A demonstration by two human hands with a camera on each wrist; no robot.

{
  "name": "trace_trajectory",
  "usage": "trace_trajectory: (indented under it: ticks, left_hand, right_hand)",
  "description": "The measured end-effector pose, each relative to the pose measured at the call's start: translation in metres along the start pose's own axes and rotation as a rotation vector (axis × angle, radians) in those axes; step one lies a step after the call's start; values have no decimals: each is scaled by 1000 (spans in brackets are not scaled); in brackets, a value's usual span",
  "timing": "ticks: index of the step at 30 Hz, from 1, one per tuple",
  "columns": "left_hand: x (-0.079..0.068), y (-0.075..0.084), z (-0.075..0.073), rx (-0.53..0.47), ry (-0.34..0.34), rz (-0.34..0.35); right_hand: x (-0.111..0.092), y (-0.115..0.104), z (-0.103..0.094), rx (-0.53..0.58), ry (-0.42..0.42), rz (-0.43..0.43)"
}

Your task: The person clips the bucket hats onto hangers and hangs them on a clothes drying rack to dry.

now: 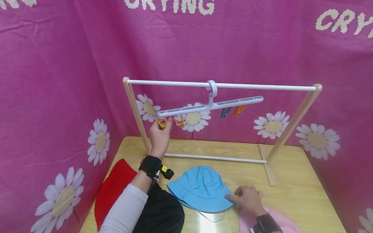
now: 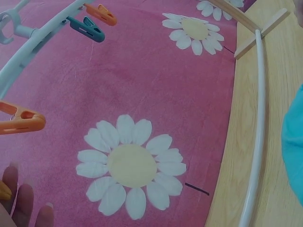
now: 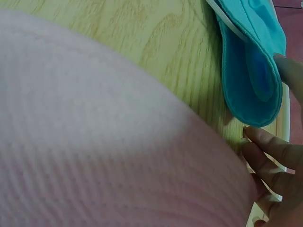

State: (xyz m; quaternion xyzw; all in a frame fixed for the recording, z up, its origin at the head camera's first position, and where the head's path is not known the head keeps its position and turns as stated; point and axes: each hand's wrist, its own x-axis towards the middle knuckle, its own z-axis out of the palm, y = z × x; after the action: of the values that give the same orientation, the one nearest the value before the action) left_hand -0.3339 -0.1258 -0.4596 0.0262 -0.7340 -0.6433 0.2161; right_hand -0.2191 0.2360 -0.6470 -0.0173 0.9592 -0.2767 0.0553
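**Left hand [image 1: 160,138] on the yellow plastic clip [image 1: 161,123], right hand [image 1: 248,199] at the sky-blue fabric bucket hat [image 1: 201,189]**

Here's the left hand, up high, thumb and fingers pinching that yellow clip at the low end of a white plastic hanger [image 1: 210,106]. The hanger hooks over the white rail [image 1: 264,87] of a wooden-posted rack [image 1: 295,122] and tilts, its right end up. Just beside the pinched clip hangs an orange plastic clip [image 1: 179,121]; over on the other arm, a grey-green plastic clip [image 1: 225,112] and a second orange clip [image 1: 239,110].

Down on the light wood-grained worktop [image 1: 309,193], the blue hat lies in front of the rack, crown towards it. The right hand is at its brim — thumb touching the fabric, fingers spread away from the thumb, no pinch to be seen. A thin pale cord [image 3: 228,20] runs out from the hat.

And around them: a pink stitched-fabric hat [image 1: 281,230] beneath the right wrist, a black fabric hat [image 1: 160,213] left of the blue one, and a red fabric hat [image 1: 116,186] farther left — partly hidden by the left arm.
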Motion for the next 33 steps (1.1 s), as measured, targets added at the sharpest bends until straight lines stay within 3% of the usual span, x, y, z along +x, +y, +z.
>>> trace_trajectory:
  ticks: [18,25,33]
  left_hand:
    - [3,4,1,138,30,56]
    - [6,6,0,164,26,72]
    - [3,5,-4,92,-1,64]
  right_hand:
    - [0,-11,2,-70,-18,-81]
    - [4,-16,0,26,-38,-65]
    - [-3,-13,3,190,-41,0]
